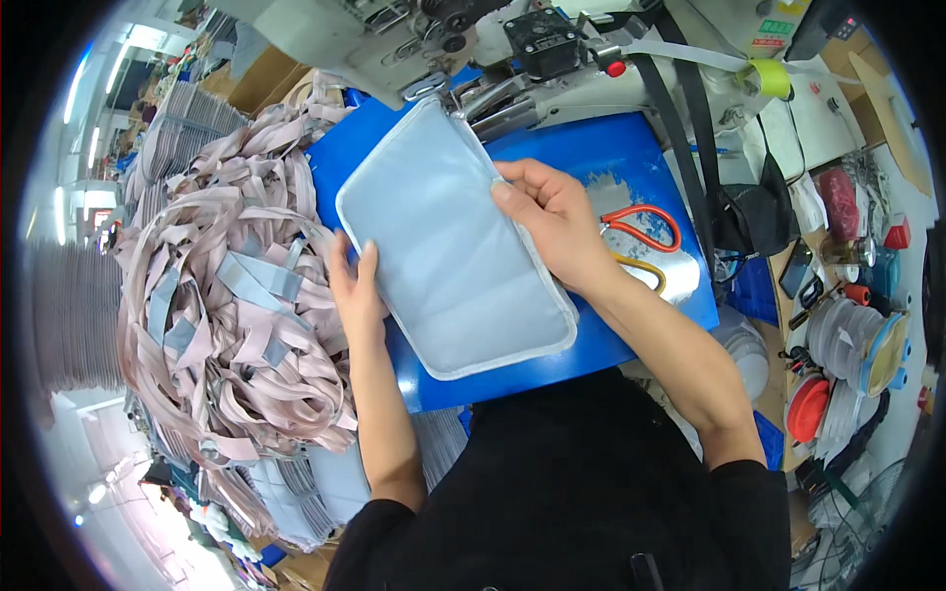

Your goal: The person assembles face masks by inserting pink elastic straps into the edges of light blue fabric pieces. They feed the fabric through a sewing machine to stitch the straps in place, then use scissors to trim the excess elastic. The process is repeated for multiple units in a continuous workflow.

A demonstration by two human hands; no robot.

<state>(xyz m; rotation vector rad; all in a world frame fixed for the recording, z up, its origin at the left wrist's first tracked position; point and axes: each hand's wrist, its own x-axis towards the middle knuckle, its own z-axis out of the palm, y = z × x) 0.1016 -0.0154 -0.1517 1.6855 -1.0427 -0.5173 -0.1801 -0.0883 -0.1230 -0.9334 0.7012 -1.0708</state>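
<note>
- Grey quilted pad (448,241) lies flat on the blue table (631,158), its top corner under the sewing machine (493,49).
- Your right hand (552,222) pinches its right edge, fingers curled.
- Your left hand (355,286) presses its left edge, fingers nearly straight.
- Pinkish straps (236,286) are piled left; red-handled scissors (641,231) lie right.

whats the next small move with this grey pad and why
Probably slide the grey padded panel a little further up, under the sewing machine head. Its upper corner already lies at the presser foot, the left hand steadies the lower left edge, and the right hand grips the right edge, so both hands appear set to feed it along the blue table.
</note>
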